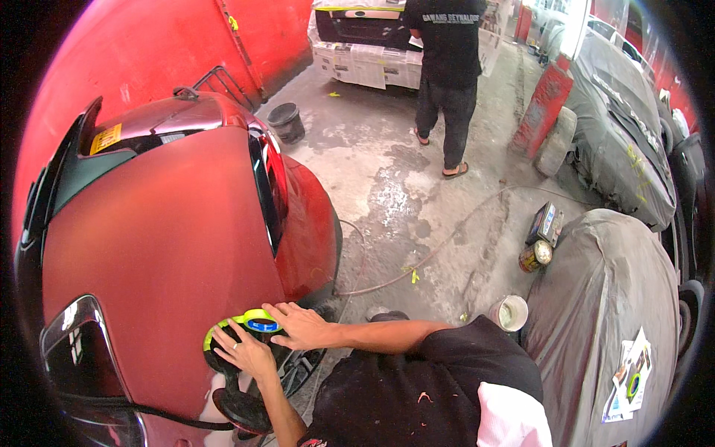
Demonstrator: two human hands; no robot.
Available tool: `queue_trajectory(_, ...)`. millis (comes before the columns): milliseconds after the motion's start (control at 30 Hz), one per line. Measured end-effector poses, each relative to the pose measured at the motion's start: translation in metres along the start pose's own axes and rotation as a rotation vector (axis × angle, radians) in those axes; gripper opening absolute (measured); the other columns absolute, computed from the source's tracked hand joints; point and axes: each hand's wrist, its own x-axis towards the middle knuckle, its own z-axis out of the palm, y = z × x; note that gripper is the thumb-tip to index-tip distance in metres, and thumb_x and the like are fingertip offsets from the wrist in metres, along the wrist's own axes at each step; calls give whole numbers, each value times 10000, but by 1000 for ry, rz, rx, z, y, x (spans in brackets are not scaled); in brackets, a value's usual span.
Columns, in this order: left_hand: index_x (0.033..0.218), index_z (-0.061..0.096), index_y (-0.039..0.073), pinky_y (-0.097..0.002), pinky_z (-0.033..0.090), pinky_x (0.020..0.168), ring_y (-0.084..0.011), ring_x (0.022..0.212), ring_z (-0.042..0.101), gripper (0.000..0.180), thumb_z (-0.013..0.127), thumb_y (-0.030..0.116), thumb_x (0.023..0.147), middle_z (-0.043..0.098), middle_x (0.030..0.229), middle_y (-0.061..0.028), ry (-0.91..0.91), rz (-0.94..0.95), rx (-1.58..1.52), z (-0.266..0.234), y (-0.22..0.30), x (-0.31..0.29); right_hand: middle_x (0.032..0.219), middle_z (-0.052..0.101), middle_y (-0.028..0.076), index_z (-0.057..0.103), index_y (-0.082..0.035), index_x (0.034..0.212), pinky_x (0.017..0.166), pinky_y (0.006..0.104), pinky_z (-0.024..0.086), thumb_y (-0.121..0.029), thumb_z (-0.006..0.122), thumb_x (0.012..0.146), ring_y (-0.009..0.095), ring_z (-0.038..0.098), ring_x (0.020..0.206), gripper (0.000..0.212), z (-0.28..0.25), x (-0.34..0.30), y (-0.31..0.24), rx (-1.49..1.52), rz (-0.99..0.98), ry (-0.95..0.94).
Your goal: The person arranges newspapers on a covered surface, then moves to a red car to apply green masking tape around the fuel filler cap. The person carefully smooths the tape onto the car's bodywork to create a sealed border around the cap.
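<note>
A red car panel is in front of me on the left. Yellow-green masking tape curves along the rim of a dark round opening in its lower edge. My left hand lies over that rim, fingers spread and pressing on the tape; a ring shows on one finger. My right hand holds a roll of yellow-green masking tape with a blue inner core, fingers above it and thumb below. Beneath my left hand sits a dark round flap. What lies inside the opening is mostly hidden by my hands.
Another person stands by a paper-masked vehicle. A black bucket, hose, battery, tin and white tub are on the floor. Grey-covered cars line the right; one bears another tape roll.
</note>
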Motion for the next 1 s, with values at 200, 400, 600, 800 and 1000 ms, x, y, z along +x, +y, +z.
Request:
queue_trajectory(200, 1564, 356, 63, -637, 163, 1215, -440, 1535, 213, 709, 637, 95, 914, 245, 1631, -277, 44, 22, -18, -4, 0, -3, 1397, 503, 250, 281, -5, 1556, 1033, 501, 483, -377, 697, 923, 434, 513, 1273, 844, 1, -22, 2, 2, 46, 50)
queue_trajectory(400, 1560, 377, 78, -618, 169, 1226, -442, 1535, 218, 767, 691, 55, 860, 195, 1647, -290, -30, 13, -78, -6, 1, -2, 1388, 506, 256, 290, 5, 1545, 1021, 506, 482, -369, 706, 912, 441, 518, 1253, 845, -5, -18, 5, -14, 11, 97)
queue_trajectory(600, 1519, 429, 85, -597, 215, 1218, -421, 1538, 212, 902, 866, 274, 753, 218, 1643, -275, -159, -3, -3, -32, 13, 5, 1309, 540, 249, 297, 8, 1540, 963, 505, 511, -362, 712, 904, 440, 552, 1182, 845, -8, -4, 10, -27, -37, 69)
queue_trajectory(800, 1495, 480, 101, -596, 297, 1167, -423, 1459, 331, 770, 788, 341, 831, 372, 1543, -287, -313, 196, 155, -61, -17, 17, 1244, 569, 244, 261, 11, 1561, 894, 521, 540, -333, 725, 888, 436, 569, 1137, 886, 10, 10, 12, 76, -128, 42)
queue_trajectory(1000, 1523, 466, 144, -478, 475, 911, -310, 1081, 614, 791, 768, 425, 848, 646, 1166, -162, -570, 528, 358, -72, -41, 64, 1225, 590, 246, 280, 9, 1552, 906, 503, 526, -333, 686, 932, 423, 584, 1118, 816, 25, 6, 15, 129, -62, 73)
